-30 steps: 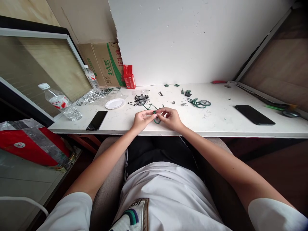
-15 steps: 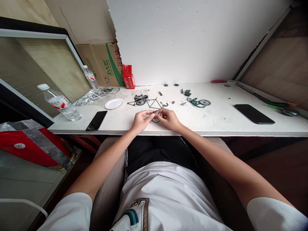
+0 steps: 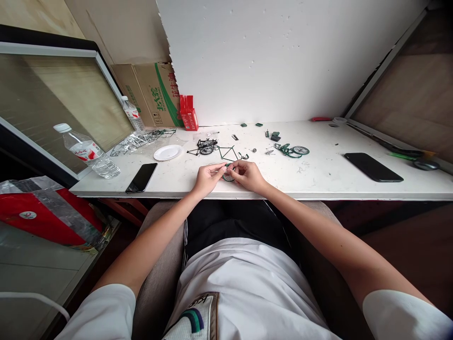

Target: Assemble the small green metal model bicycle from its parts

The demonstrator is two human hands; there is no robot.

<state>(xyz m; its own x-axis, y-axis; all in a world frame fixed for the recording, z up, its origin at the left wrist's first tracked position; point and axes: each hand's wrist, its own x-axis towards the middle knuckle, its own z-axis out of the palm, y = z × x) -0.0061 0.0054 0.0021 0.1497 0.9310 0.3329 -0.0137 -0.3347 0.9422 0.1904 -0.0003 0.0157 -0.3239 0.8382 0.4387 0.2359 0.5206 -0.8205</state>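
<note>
Head view: a spoked wheel (image 3: pixel 229 176) is sitting between the left hand (image 3: pixel 208 177) and right hand (image 3: pixel 248 174), whose fingertips are pinching at it over the white table (image 3: pixel 318 182); beyond, a green frame (image 3: pixel 227 153) is lying apparently unjoined.

At the white table (image 3: pixel 311 182), the left hand (image 3: pixel 207 178) and right hand (image 3: pixel 250 175) pinch a small wheel (image 3: pixel 228 176); a green bike frame (image 3: pixel 228 152) lies just behind, a phone (image 3: pixel 141 178) further left.
</note>
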